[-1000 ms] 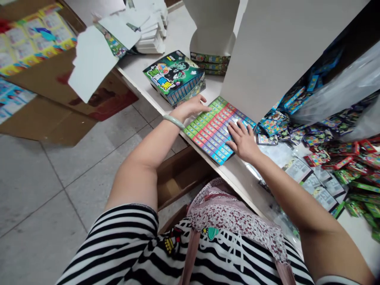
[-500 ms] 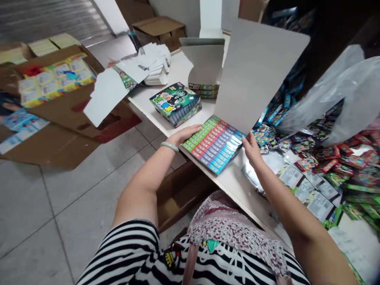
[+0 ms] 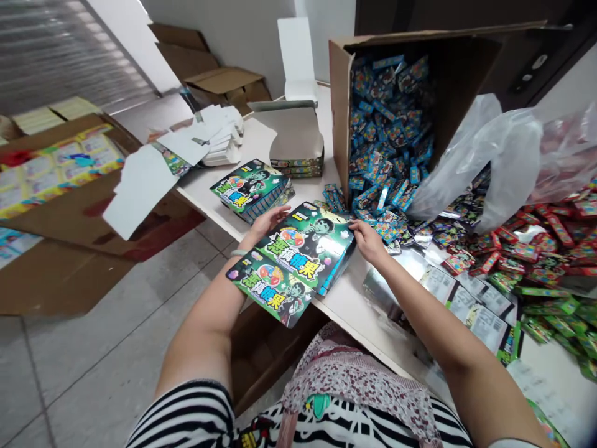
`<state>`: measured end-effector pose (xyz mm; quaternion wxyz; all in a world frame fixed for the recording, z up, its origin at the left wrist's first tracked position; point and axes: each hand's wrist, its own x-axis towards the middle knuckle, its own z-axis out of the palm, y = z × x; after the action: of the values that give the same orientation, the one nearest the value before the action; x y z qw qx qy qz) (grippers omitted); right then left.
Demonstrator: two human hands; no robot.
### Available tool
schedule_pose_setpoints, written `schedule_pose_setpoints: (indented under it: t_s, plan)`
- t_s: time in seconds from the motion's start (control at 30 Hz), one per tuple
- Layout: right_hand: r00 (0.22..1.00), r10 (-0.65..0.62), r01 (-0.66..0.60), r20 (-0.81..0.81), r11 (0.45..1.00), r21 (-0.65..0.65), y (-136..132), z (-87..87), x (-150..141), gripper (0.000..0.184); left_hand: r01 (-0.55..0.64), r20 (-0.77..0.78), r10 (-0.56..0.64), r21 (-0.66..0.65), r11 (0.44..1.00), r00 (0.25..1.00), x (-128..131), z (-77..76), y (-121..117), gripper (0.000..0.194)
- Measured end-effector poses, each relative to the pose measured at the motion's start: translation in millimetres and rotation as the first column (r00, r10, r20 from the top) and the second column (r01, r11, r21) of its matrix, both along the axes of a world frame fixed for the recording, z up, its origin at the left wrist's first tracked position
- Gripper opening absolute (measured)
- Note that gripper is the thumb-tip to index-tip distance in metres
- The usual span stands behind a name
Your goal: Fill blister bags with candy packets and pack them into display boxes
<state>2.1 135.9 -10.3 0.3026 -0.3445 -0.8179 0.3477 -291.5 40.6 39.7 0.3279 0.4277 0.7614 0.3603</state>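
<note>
at the near edge of the desk (image 3: 357, 311) we have the green box (image 3: 310, 239), its printed flap (image 3: 275, 289) jutting out; our right grip (image 3: 370, 241) pinches a far corner, and whether our left grip (image 3: 265, 225), alongside, is closed we cannot tell.

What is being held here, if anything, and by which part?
The nearer green box: right grip at its lid's right-hand corner; left grip along its left side, perhaps only steadying.

head-worn view, facing forward and down, near the table (image 3: 355, 308)
</note>
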Motion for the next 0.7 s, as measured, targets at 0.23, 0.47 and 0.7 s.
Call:
schedule_pose_setpoints:
  t_s: [0.23,0.47,0.7]
  plan:
    - [0.994,0.008,-0.019,0.111,0.995,0.095,-37.2,-0.5,28.6,0.051,0.154,0.101,-0.16,0.064,0.986,0.982,-9.7,12.7,-1.9,0.045]
    - [0.995,-0.069,0.044,-0.074,0.954,-0.297,-108.8,-17.6,40.3,0.087,0.243,-0.114,-0.232,0.094,0.965,0.966,-4.6,-14.0,-68.9,0.074]
    - [0.966,-0.113,-0.02,-0.232,0.863,-0.504,-135.9,-25.2,-3.1,0.111,0.02,0.277,-0.024,0.016,1.0,0.961,-0.4,-34.6,-97.0,0.098]
